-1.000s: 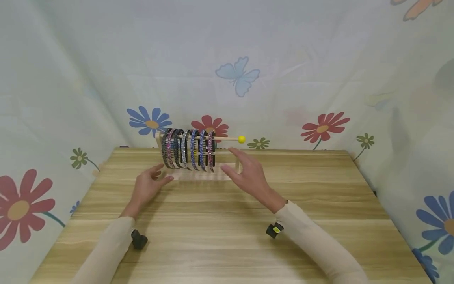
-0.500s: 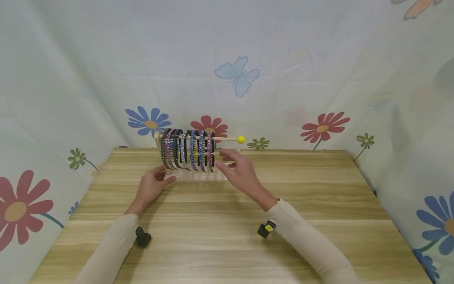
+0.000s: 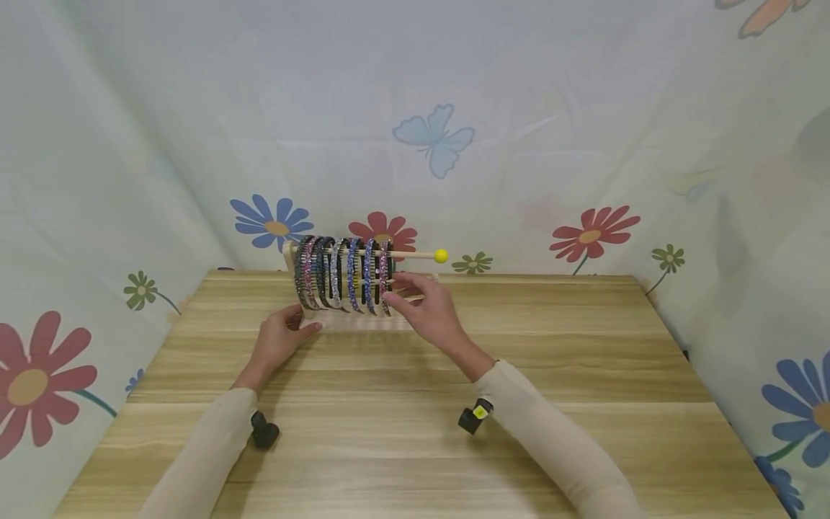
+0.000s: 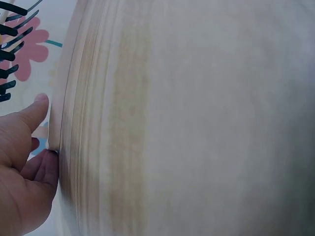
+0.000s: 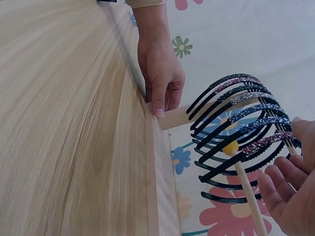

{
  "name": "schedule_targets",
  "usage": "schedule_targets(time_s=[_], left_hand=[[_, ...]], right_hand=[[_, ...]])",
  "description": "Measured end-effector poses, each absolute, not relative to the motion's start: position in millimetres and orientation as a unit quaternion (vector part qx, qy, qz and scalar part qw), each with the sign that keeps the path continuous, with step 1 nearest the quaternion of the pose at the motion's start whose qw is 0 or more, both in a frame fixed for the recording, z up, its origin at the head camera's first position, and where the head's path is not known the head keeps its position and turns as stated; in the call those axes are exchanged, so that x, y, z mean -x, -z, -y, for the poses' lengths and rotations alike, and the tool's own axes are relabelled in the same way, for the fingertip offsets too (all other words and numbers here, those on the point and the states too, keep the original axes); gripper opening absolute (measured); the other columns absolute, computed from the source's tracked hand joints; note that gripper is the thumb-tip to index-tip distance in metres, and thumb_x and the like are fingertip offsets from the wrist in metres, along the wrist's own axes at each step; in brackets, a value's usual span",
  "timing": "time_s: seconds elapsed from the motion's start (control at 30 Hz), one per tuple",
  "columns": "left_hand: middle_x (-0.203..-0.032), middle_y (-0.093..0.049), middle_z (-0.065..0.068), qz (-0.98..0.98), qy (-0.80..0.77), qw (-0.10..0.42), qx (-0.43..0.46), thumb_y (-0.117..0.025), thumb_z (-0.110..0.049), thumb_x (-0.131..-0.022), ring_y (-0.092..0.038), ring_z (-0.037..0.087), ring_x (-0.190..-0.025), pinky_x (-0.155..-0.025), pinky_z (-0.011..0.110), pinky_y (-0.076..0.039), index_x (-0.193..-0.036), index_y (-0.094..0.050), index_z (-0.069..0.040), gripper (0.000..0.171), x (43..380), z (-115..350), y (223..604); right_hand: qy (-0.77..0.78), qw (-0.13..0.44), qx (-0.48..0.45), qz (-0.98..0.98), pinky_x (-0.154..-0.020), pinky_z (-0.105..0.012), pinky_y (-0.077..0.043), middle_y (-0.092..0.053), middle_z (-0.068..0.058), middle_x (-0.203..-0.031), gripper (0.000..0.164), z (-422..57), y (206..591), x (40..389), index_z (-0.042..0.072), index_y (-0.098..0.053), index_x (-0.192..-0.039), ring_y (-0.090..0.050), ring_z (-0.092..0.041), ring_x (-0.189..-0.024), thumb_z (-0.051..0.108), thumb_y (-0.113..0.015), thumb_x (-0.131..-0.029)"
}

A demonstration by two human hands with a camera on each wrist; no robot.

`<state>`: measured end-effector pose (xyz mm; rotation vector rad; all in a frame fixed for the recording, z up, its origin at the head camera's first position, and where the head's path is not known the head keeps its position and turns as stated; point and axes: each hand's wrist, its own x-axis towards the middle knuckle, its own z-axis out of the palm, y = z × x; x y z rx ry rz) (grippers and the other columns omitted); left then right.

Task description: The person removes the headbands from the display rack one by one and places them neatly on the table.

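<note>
Several glittery toothed headbands hang side by side on a wooden headband stand point(image 5: 153, 162) at the table's far side. Closest to my right hand point(image 3: 436, 313) is the pink headband point(image 3: 385, 277), the rightmost one. In the head view the right thumb overlaps its front; the other fingers are behind it, loosely bent and spread. Contact is hard to tell. A blue headband point(image 5: 266, 123) hangs beside the pink one. My left hand point(image 3: 277, 337) is low at the stand's left end. Its fingers rest against the end of the base point(image 4: 58, 118), and the thumb lies apart from it in the left wrist view.
A wooden rod point(image 3: 415, 254) with a yellow ball tip point(image 3: 441, 256) juts right past the headbands. The wood-grain table point(image 3: 389, 432) extends toward me. Behind it hangs a flower-printed cloth point(image 3: 519, 166). A black camera point(image 3: 264, 431) is strapped on the left wrist.
My right hand has moved left, from near the stand's right end up to the pink headband. The left hand has shifted slightly right against the base. The headbands look unmoved.
</note>
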<state>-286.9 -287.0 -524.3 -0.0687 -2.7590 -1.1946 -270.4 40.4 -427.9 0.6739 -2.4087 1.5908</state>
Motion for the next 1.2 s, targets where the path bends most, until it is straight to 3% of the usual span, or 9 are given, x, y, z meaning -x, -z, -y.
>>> schedule_targets(time_s=[0.1,0.23,0.37,0.5,0.8,0.93,1.2], left_hand=[[-0.131,-0.061,0.032,0.917,0.393,0.065,0.024,-0.076,-0.03,-0.094,-0.06,0.045,-0.122,-0.101,0.056,-0.047,-0.141,-0.053,0.008,0.064,287,288,524],[-0.116,-0.068,0.026,0.919,0.386,0.074,0.03,-0.077,-0.029,-0.094,-0.064,0.036,-0.102,-0.091,0.051,-0.051,-0.126,-0.064,0.005,0.049,287,287,524],[-0.091,-0.065,0.013,0.919,0.382,0.086,0.036,-0.078,-0.028,-0.093,-0.052,0.023,-0.08,-0.072,0.038,-0.044,-0.101,-0.067,-0.001,0.031,288,286,526],[-0.078,-0.054,0.007,0.918,0.386,0.088,0.039,-0.078,-0.028,-0.093,-0.044,0.021,-0.071,-0.064,0.036,-0.037,-0.091,-0.063,-0.004,0.029,289,286,526],[-0.079,-0.056,0.009,0.919,0.385,0.085,0.034,-0.078,-0.03,-0.093,-0.045,0.021,-0.072,-0.065,0.035,-0.038,-0.092,-0.063,-0.002,0.032,289,287,527],[-0.09,-0.063,0.01,0.919,0.385,0.081,0.028,-0.079,-0.031,-0.092,-0.049,0.021,-0.079,-0.071,0.035,-0.042,-0.102,-0.068,-0.003,0.032,289,287,527],[-0.082,-0.057,0.007,0.917,0.389,0.082,0.039,-0.079,-0.03,-0.092,-0.046,0.022,-0.075,-0.068,0.037,-0.039,-0.095,-0.065,-0.006,0.028,290,287,527]], right_hand=[[-0.536,0.085,-0.224,0.809,-0.084,-0.031,-0.058,-0.073,-0.005,-0.115,0.043,-38,430,272,0.009,-0.066,-0.132,-0.069,-0.018,-0.103,0.033,-0.073,-0.097],[-0.541,0.08,-0.222,0.807,-0.085,-0.032,-0.057,-0.074,-0.007,-0.114,0.042,-36,430,274,0.007,-0.066,-0.132,-0.07,-0.019,-0.103,0.029,-0.073,-0.097],[-0.545,0.078,-0.218,0.806,-0.087,-0.032,-0.057,-0.074,-0.009,-0.113,0.041,-34,430,275,0.005,-0.066,-0.131,-0.07,-0.021,-0.103,0.028,-0.072,-0.097],[-0.547,0.077,-0.211,0.806,-0.087,-0.032,-0.057,-0.075,-0.008,-0.11,0.04,-32,430,276,0.006,-0.067,-0.129,-0.07,-0.019,-0.101,0.029,-0.072,-0.097],[-0.554,0.07,-0.202,0.804,-0.083,-0.035,-0.058,-0.076,-0.005,-0.106,0.034,-30,431,278,0.01,-0.071,-0.124,-0.071,-0.019,-0.098,0.031,-0.072,-0.097],[-0.557,0.066,-0.196,0.804,-0.081,-0.034,-0.058,-0.076,-0.005,-0.105,0.033,-29,431,278,0.01,-0.072,-0.122,-0.07,-0.018,-0.097,0.032,-0.073,-0.097],[-0.558,0.078,-0.2,0.801,-0.083,-0.033,-0.057,-0.075,-0.006,-0.101,0.027,-28,431,278,0.007,-0.073,-0.116,-0.07,-0.018,-0.094,0.027,-0.072,-0.097]])
